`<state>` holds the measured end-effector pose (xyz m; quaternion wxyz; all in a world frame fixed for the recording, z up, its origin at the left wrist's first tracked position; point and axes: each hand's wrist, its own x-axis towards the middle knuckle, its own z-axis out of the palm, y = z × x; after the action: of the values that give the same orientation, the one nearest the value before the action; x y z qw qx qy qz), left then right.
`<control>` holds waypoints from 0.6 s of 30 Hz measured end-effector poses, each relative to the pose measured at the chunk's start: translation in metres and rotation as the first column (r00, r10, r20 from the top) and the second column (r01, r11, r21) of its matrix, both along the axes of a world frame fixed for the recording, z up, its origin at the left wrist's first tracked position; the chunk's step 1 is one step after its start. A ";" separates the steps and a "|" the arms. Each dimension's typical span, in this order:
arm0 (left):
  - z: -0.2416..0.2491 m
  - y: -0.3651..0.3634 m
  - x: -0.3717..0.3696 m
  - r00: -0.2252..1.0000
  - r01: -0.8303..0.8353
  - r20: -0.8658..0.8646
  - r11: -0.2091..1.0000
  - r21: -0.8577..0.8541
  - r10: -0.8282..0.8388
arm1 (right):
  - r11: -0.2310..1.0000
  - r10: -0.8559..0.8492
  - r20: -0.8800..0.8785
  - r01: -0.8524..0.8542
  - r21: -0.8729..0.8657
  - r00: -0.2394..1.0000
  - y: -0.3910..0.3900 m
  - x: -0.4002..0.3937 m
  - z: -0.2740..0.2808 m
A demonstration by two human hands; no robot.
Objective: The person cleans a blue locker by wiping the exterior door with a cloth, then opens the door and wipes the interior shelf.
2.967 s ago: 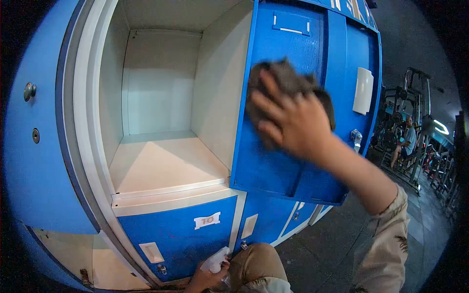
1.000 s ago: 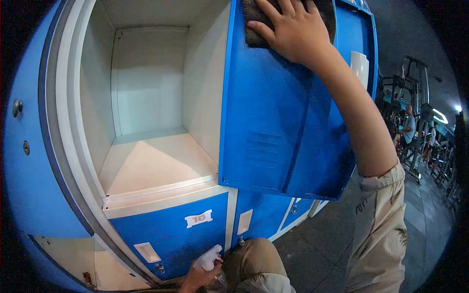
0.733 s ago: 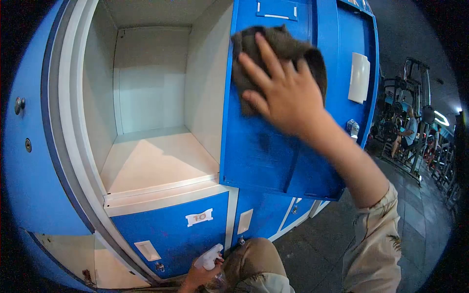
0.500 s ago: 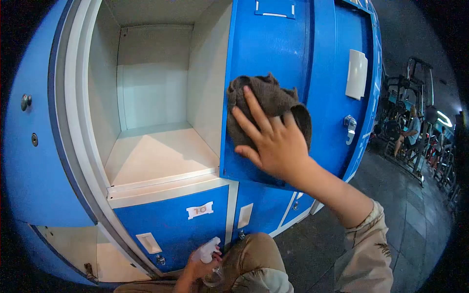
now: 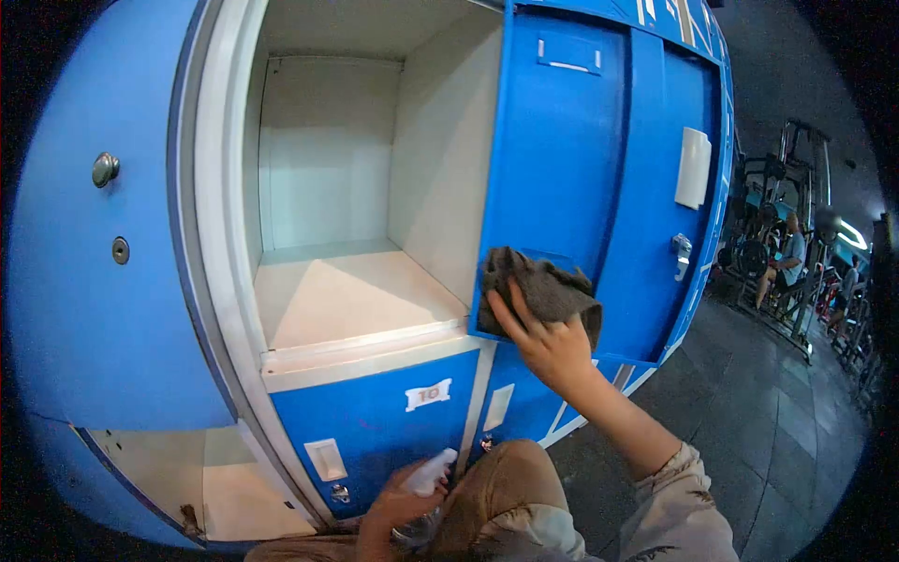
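Locker point(image 5: 328, 159) open, left hand point(image 5: 403, 502) gripping spray bottle point(image 5: 429, 476), whether filled unclear, right hand point(image 5: 554, 348) holding cloth point(image 5: 543, 287) against door point(image 5: 562, 150)

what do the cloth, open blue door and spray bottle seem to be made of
Cloth: soft, matte fabric, by its folds and dull, fuzzy surface; fibre unclear.
Open blue door: probably painted sheet metal, slightly glossy, by its folded rim and sheen.
Spray bottle: likely smooth plastic, by its moulded-looking white head and see-through body.

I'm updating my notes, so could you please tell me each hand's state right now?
Left hand: closed, holding a spray bottle.
Right hand: open, laid over a dark cloth against the blue door.
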<state>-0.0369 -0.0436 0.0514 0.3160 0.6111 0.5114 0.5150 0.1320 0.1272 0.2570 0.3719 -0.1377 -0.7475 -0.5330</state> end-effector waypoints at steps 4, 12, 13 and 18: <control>-0.027 0.015 -0.027 0.961 0.216 0.195 0.972 -0.090 -0.195 | 0.998 -0.058 0.010 0.058 -0.011 0.998 -0.007 -0.008 -0.001; -0.057 0.036 -0.022 0.937 0.307 0.221 0.941 -0.144 -0.272 | 0.997 -0.008 0.082 0.014 -0.075 0.997 -0.011 -0.010 0.007; -0.054 0.034 -0.020 0.936 0.301 0.240 0.939 -0.169 -0.257 | 0.992 0.026 0.068 -0.017 -0.123 0.997 -0.010 -0.011 0.005; -0.081 0.044 -0.020 0.793 0.475 0.584 0.779 -0.410 -0.176 | 0.991 0.096 0.052 -0.090 -0.102 0.994 -0.001 -0.014 0.003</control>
<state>-0.0565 0.0005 -0.0291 0.6860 0.4187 0.4125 0.4289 0.1179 0.1260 0.2604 0.3677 -0.1059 -0.7890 -0.4806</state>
